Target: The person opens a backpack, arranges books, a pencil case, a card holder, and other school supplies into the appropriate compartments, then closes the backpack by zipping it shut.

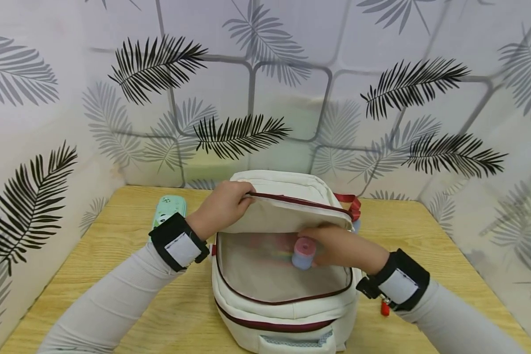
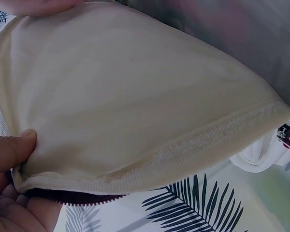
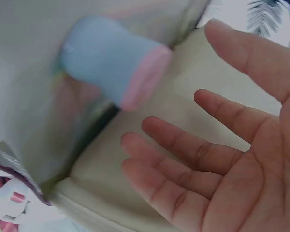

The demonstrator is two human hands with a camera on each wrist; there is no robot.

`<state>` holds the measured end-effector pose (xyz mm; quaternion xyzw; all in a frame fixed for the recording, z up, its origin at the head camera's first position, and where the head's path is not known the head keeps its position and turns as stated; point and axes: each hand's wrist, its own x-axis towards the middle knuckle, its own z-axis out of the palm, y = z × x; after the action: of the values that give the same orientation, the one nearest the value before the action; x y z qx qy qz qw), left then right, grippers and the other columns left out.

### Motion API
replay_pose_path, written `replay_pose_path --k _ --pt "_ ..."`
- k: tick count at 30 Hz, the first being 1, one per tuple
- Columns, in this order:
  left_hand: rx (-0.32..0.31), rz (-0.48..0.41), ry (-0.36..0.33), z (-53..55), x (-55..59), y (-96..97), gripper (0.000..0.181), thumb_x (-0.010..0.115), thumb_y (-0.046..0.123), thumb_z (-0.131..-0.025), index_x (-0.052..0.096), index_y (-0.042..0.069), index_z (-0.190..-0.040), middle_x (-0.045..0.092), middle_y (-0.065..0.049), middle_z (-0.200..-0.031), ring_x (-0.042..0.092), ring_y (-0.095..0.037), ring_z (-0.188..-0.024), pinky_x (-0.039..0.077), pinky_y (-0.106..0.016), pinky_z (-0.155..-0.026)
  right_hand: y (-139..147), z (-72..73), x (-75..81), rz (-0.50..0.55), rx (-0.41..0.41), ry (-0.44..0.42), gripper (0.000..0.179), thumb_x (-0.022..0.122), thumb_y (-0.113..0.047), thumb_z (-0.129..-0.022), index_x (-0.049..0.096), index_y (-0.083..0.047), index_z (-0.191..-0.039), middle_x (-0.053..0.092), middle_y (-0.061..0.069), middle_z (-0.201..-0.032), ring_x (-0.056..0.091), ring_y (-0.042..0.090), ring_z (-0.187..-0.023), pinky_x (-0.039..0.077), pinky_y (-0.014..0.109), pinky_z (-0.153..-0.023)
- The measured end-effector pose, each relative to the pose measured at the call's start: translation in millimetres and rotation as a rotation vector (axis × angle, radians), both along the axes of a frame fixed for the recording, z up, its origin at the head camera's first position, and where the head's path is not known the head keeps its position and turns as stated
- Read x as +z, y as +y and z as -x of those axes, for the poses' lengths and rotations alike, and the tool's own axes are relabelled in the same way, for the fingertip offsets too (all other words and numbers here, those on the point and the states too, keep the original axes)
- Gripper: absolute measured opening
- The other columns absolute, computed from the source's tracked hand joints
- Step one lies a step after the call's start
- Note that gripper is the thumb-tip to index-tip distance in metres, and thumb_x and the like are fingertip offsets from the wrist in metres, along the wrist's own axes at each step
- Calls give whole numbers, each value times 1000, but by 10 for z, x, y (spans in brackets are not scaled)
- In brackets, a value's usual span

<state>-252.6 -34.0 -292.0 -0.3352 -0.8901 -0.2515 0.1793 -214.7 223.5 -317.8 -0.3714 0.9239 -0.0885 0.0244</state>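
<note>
A white backpack (image 1: pixel 283 309) with dark red zippers stands unzipped on the table. My left hand (image 1: pixel 225 204) pinches the edge of its raised front flap between thumb and fingers; the flap's beige lining (image 2: pixel 135 96) fills most of the left wrist view. Inside the mouth of the bag is a blue and pink bottle-like container (image 3: pixel 106 63), blurred, its pink end facing outward. Beside it my right hand (image 1: pixel 336 243) reaches in. In the right wrist view its fingers are spread, with a gap between them and the container.
A mint-green pencil case (image 1: pixel 170 206) with a panda picture lies left of the bag. A small red object (image 1: pixel 385 309) is on the wooden table (image 1: pixel 115 255) near my right wrist. Behind the bag's right side shows a red strap (image 1: pixel 351 204). Leaf-patterned sheeting (image 1: pixel 292 98) stands behind the table.
</note>
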Motion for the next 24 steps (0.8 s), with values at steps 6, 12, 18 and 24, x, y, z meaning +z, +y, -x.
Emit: replay_pose_path --k 6,12,18,24 --pt "2 2 0 20 -25 -9 5 59 9 -84 63 5 -84 65 -5 -81 51 -13 -63 41 -26 -59 -39 -189 199 56 21 126 44 76 -12 -67 59 -5 -107 62 6 -103 57 21 -96 47 35 -80" --pt "-3 3 -3 22 -35 -17 6 58 9 -85 63 5 -85 66 -6 -81 51 -13 -63 41 -26 -58 -53 -322 451 224 7 234 40 75 -7 -69 59 -6 -105 63 5 -97 60 18 -87 50 33 -73" --pt "5 12 -15 -4 -47 -17 7 58 9 -85 64 6 -86 66 -5 -83 52 -13 -66 42 -29 -63 -33 -180 451 361 -10 518 36 77 -5 -65 62 -4 -98 55 8 -87 53 18 -79 47 31 -65" --pt "-6 12 -17 -21 -82 -11 7 59 9 -85 64 5 -87 66 -5 -83 51 -13 -66 42 -27 -62 8 11 333 364 -71 435 36 77 -10 -67 62 -4 -99 60 9 -93 55 20 -86 46 33 -71"
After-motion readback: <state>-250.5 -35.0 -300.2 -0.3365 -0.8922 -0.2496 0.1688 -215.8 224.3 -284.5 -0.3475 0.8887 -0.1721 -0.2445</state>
